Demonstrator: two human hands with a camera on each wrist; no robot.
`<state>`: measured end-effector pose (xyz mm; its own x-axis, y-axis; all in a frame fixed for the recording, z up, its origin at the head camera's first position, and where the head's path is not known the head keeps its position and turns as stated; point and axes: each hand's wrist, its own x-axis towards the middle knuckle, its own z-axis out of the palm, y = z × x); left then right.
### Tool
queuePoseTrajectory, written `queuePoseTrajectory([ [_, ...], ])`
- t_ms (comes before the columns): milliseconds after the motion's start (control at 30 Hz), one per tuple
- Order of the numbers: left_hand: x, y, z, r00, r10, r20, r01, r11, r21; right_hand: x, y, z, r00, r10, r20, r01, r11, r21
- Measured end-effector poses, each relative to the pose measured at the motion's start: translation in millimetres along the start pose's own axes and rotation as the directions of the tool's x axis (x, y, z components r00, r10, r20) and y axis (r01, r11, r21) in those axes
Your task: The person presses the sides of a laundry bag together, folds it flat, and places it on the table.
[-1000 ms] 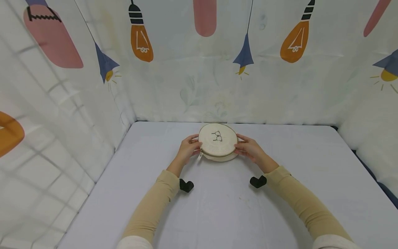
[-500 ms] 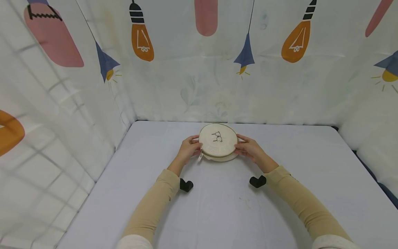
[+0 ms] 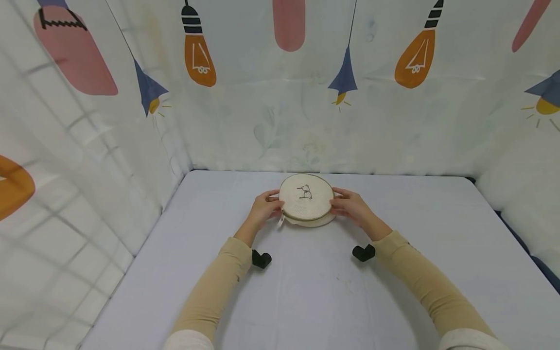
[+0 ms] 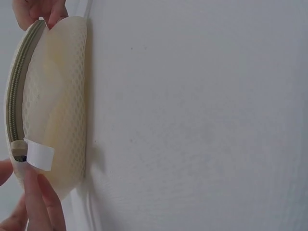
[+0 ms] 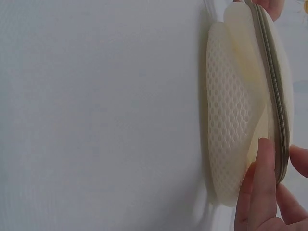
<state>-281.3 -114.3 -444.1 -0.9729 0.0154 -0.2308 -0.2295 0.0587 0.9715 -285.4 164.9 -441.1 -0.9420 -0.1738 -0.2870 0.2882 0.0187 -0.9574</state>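
- Cream mesh pouch [image 3: 306, 197] on the tabletop [image 3: 306, 291], near the far edge, slightly left of its middle.
- Pinched at the left side by the left hand [image 3: 263, 209], next to the white tag [image 4: 40, 156].
- Pinched at the right side by the right hand [image 3: 353, 210], thumb [image 5: 301, 161] above the zip [image 5: 273, 72], fingers [image 5: 263, 180] below.
- Nearly unchanged from half a second earlier: same place, same grips.
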Motion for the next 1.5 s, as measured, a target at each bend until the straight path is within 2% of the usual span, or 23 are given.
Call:
queuePoseTrajectory([
  [133,0.3,2.1,0.8,1.000,0.004,-0.010,-0.004,1.000,0.002,2.1,-2.2,-1.3,0.999,-0.042,-0.015,0.041,0.998,-0.040],
  [367,1.3,2.6,1.6,0.999,0.040,-0.018,-0.039,0.999,0.035,7.4,-1.8,-1.6,0.998,-0.053,-0.028,0.049,0.989,-0.139],
  [633,0.4,3.7,3.2,0.998,0.052,-0.020,-0.051,0.997,0.052,10.3,-2.2,-0.9,0.995,-0.104,0.004,0.100,0.943,-0.318],
  [1000,3.9,2.1,3.9,0.999,0.049,-0.009,-0.048,0.996,0.074,11.0,-1.8,-1.6,0.995,-0.100,0.017,0.100,0.934,-0.344],
  [1200,3.5,2.2,6.7,0.999,0.039,-0.024,-0.037,0.996,0.079,12.1,-1.1,-0.8,0.994,-0.104,0.014,0.102,0.934,-0.343],
  [1500,1.8,3.7,11.5,0.997,0.056,-0.050,-0.048,0.989,0.142,14.6,-5.5,0.3,0.998,-0.057,0.006,0.054,0.915,-0.400],
])
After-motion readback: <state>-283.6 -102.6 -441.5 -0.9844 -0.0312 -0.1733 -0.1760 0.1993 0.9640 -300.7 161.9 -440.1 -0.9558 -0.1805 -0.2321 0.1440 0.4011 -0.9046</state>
